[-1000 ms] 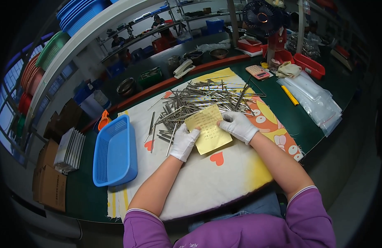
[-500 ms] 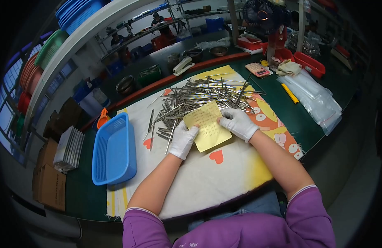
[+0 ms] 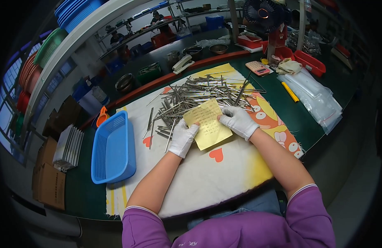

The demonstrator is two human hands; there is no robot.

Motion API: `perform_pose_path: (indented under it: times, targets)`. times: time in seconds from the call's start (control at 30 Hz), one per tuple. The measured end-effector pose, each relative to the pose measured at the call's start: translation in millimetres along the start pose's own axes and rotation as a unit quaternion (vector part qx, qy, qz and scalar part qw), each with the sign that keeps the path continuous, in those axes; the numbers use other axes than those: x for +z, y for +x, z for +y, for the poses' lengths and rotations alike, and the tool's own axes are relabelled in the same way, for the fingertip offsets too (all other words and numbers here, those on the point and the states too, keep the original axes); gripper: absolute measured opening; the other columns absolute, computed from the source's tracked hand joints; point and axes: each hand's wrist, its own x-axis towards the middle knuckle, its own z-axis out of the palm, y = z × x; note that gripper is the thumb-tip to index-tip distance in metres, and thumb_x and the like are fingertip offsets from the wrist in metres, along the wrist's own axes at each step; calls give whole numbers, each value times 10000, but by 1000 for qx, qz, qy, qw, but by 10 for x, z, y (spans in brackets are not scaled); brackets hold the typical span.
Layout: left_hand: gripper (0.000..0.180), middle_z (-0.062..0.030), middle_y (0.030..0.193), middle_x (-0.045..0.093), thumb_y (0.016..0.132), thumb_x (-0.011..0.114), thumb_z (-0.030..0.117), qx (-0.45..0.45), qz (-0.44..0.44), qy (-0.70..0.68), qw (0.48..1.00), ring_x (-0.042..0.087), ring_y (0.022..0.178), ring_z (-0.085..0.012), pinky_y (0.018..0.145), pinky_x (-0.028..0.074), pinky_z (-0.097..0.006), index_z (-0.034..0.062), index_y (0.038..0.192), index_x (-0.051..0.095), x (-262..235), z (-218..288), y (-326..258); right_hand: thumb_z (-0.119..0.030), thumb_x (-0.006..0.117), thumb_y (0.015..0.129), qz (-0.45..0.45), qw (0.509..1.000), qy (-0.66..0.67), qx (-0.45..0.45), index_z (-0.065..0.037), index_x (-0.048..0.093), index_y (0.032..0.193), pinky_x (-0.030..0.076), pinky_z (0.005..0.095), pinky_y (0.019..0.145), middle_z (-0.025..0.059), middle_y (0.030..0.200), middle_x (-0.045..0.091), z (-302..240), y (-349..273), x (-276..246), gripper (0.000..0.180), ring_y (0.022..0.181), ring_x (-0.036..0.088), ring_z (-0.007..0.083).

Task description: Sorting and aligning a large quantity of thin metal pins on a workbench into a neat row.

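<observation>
A yellow sheet of notepaper (image 3: 208,131) with handwritten lines is held tilted above the cloth. My left hand (image 3: 183,138), in a white glove, pinches its left edge. On its right edge, the gloved fingers of my right hand (image 3: 240,122) are closed, thumb on top. Just beyond the paper lies a loose heap of thin metal rods (image 3: 199,94), pointing in many directions. A few rods lie apart at the heap's left side. Beneath everything spreads a white and yellow cloth (image 3: 187,182) with red hearts and cartoon figures.
Left of my arm stands a blue plastic basket (image 3: 112,165), with an orange tool (image 3: 102,116) behind it. At right are clear plastic bags (image 3: 313,99), a yellow cutter (image 3: 290,92), a pink calculator (image 3: 257,68) and a red tray (image 3: 310,63). A stapler (image 3: 183,65) rests on the red ledge.
The paper is tipped very slightly and its lower edge has risen a little. Both hands keep their grip in nearly the same place. The rods have not moved.
</observation>
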Motion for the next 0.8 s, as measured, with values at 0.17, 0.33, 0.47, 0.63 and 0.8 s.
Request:
perform_pose_path:
  times: [0.17,0.33,0.47,0.63,0.8]
  targets:
    - [396,-30,861,577,853,580,92,-34,-9,7,999,520,648,-70,509,417,-199,-17,1203,429,45,124,-9,-213,606,836,57,998,-29,13,35,613,946,467,273,704,86,838,639,-82,-35,-41,272,760,580,131]
    - [474,22,680,462,853,549,66,-10,52,2,999,392,477,-47,399,328,-203,-17,1272,344,129,163,-33,-293,633,775,136,972,-187,37,-28,634,933,469,342,752,149,909,651,-24,0,-119,308,837,618,285]
    - [436,30,668,454,847,544,40,-9,19,19,1000,401,499,-43,420,339,-199,-9,1250,386,110,204,-69,-318,646,754,163,953,-247,69,-62,609,919,468,372,759,148,909,642,-188,-67,-135,307,862,606,306]
    - [281,39,675,443,838,562,21,5,-21,61,998,388,550,-33,500,347,-182,11,1108,482,133,128,-101,-285,692,730,246,936,-250,41,-63,541,900,450,338,637,89,697,572,-126,-47,-144,318,682,579,236]
    - [109,25,731,494,841,595,58,121,-20,120,985,422,614,-47,574,381,-189,26,908,515,102,-18,-68,-204,669,774,292,941,-168,-33,-57,531,881,399,282,540,38,608,465,-156,-4,-222,228,532,440,144]
